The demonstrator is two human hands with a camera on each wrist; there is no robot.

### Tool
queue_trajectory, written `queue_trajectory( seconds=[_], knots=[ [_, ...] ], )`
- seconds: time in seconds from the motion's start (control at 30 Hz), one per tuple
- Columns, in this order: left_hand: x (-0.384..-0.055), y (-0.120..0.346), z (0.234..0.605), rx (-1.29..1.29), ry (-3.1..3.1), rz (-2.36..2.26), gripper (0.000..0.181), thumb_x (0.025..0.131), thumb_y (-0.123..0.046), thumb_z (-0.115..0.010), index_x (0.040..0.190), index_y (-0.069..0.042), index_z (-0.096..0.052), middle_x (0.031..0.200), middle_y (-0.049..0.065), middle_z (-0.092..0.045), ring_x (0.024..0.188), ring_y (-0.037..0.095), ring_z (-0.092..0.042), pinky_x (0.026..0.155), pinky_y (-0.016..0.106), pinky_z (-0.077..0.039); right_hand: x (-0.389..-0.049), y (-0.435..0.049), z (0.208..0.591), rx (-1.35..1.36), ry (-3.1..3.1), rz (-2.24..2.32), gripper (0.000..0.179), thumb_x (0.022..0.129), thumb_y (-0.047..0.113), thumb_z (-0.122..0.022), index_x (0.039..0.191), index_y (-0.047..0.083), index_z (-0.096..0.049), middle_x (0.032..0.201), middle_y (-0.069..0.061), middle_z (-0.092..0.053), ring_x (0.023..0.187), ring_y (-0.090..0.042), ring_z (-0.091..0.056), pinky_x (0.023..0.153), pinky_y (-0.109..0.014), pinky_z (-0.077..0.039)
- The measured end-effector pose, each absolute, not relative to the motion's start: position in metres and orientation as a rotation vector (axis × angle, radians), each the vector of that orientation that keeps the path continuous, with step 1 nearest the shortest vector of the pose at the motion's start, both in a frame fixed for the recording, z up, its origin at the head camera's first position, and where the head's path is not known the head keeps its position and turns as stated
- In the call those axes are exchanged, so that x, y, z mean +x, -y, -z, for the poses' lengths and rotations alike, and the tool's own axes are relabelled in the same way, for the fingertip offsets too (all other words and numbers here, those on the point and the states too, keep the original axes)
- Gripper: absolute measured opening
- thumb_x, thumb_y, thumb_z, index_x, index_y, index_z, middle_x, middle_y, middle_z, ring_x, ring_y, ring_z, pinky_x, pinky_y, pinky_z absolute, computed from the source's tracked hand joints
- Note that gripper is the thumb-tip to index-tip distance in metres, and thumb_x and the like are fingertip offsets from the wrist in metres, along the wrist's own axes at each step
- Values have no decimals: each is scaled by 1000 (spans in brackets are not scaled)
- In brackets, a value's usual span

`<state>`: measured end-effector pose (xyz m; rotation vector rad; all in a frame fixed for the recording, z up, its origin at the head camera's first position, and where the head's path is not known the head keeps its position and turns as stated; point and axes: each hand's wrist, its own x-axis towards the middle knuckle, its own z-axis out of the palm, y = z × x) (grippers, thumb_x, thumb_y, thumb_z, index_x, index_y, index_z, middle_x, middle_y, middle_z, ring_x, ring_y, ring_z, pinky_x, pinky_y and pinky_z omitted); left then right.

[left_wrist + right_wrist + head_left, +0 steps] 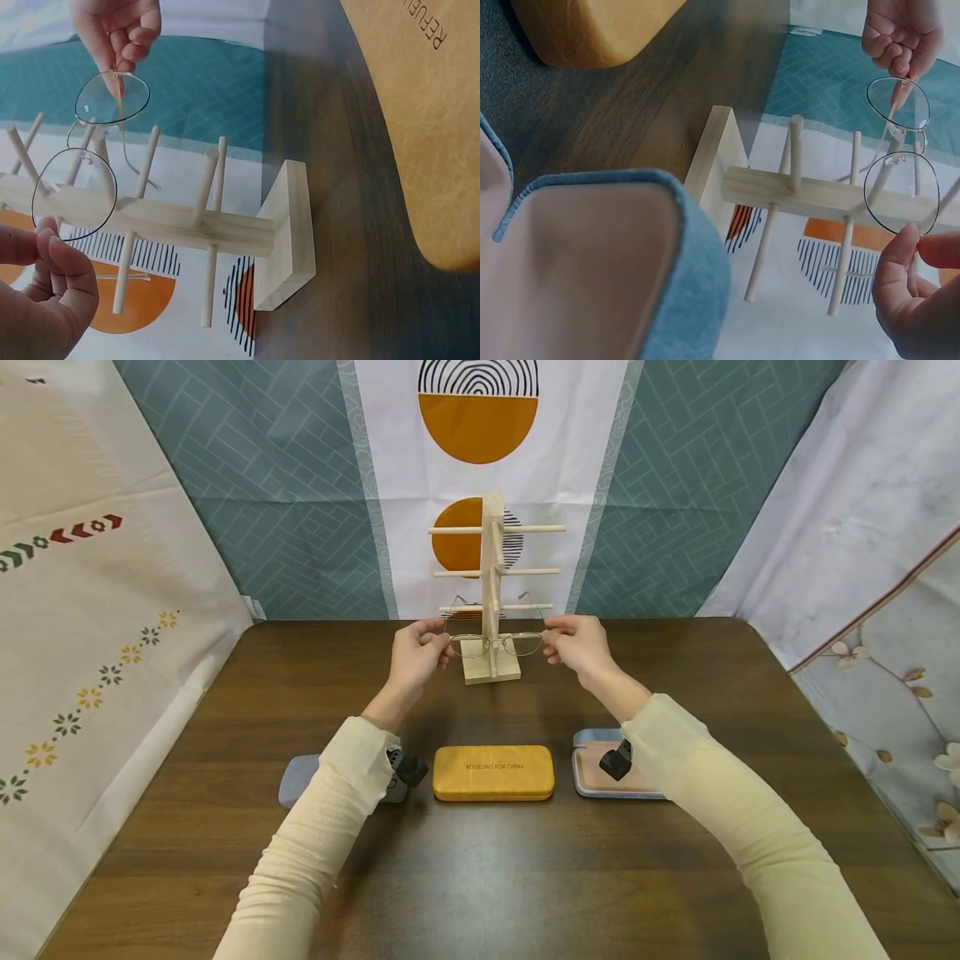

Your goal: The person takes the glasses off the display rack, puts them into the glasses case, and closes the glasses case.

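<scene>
A pair of thin-rimmed eyeglasses (pixel 522 645) is held in both hands in front of a wooden glasses stand (pixel 491 568). My left hand (pixel 417 653) pinches the glasses at the left hinge, and my right hand (pixel 579 647) pinches them at the right hinge. Both temples are unfolded and point back past the stand's post. In the left wrist view the clear lenses (pixel 75 193) overlap the stand's pegs. The right wrist view shows the thumb and finger of the right hand (pixel 922 289) right at the lens rim.
A yellow glasses case (pixel 493 773) lies shut on the brown table (pixel 480 877). To its right is an opened blue case (pixel 697 247) with a pink lining, partly behind the right sleeve. A grey-blue case (pixel 298 778) lies under the left forearm. Patterned cloths (pixel 285 510) hang around the table.
</scene>
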<state>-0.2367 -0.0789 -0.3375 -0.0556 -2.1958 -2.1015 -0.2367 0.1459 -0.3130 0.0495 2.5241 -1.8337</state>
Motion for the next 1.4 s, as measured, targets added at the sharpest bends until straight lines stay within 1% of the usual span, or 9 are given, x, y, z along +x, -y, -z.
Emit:
queue_trajectory(
  seconds=[0.2,0.33,0.57,0.77,0.93,1.1,1.17,1.27,1.4],
  knots=[
    [-232,82,337,-99,2174,2113,34,88,4,-50,121,10,-49,56,0,-53,49,8,-49,47,18,-43,-232,-146,313,25,-2518,1852,32,90,2,-54,121,-5,-55,93,-16,-59,58,-8,-55,54,-19,-49],
    [-226,84,337,-113,2170,2107,34,88,4,-50,122,9,-50,56,0,-53,50,11,-50,48,19,-43,-226,-146,312,9,-2503,1875,31,90,2,-54,120,-4,-56,93,-16,-59,60,-11,-56,55,-20,-49],
    [-218,86,337,-141,2175,2096,34,88,4,-50,121,9,-51,56,0,-54,50,11,-51,49,20,-45,-215,-148,312,-30,-2521,1851,31,90,3,-54,121,-3,-56,86,-7,-59,62,-11,-56,57,-22,-50],
    [-213,87,335,-173,2158,2084,33,87,5,-50,120,10,-51,56,0,-54,49,11,-51,48,18,-45,-207,-147,310,-52,-2532,1852,32,90,3,-54,121,-3,-55,88,-9,-59,59,-8,-55,59,-26,-51],
    [-208,87,334,-210,2163,2059,33,88,5,-50,120,9,-51,56,-1,-53,50,11,-51,49,20,-45,-203,-149,311,-78,-2532,1863,32,90,3,-54,122,-3,-55,87,-8,-59,59,-9,-55,58,-24,-50],
    [-202,87,333,-237,2164,2039,33,87,4,-51,120,8,-52,56,-1,-54,51,14,-52,50,21,-46,-198,-152,313,-95,-2531,1869,32,90,4,-54,122,-3,-55,93,-19,-58,60,-10,-56,58,-23,-50],
    [-200,87,333,-247,2156,2040,33,87,4,-51,120,8,-52,57,0,-54,52,15,-52,50,20,-45,-196,-153,313,-105,-2530,1869,32,91,4,-54,122,-3,-55,95,-21,-58,61,-10,-56,58,-23,-50],
    [-196,87,332,-272,2148,2036,34,87,5,-51,121,8,-51,57,0,-54,52,14,-52,50,20,-45,-192,-154,313,-125,-2536,1866,32,91,5,-54,122,-3,-55,92,-17,-59,61,-9,-56,57,-22,-50],
    [-190,88,332,-296,2145,2036,34,87,4,-51,121,8,-51,58,1,-54,52,10,-51,51,23,-45,-187,-155,313,-154,-2545,1874,32,90,4,-55,121,-3,-55,85,-7,-59,60,-8,-56,56,-21,-49]
  ],
)
